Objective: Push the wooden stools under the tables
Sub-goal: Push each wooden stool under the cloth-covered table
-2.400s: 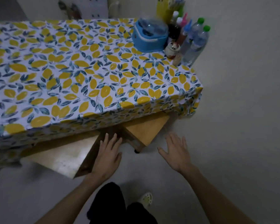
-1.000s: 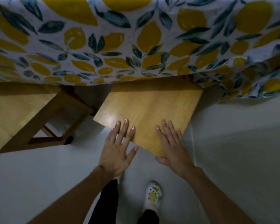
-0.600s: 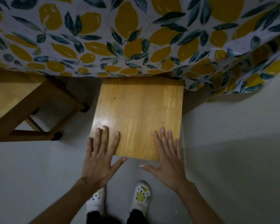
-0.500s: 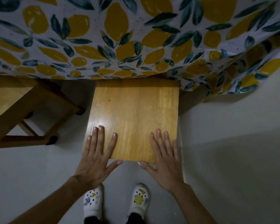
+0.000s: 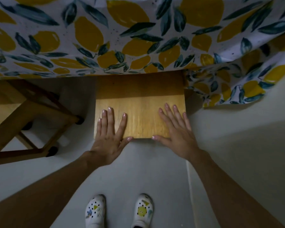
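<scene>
Both the left hand (image 5: 109, 139) and right hand (image 5: 178, 135) lie flat and open on the stool (image 5: 141, 119), half under the cloth-draped surface (image 5: 138, 38); uneven pressure could skew it into the second stool (image 5: 23, 119) just beside; the hanging cloth may snag.

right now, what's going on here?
A person is pushing a stool under the table. Both hands lie flat on the near part of its seat: left hand, right hand. The far part of the seat already sits in shadow under the tablecloth; the near part sticks out. A second stool on the left is only partly under.
</scene>
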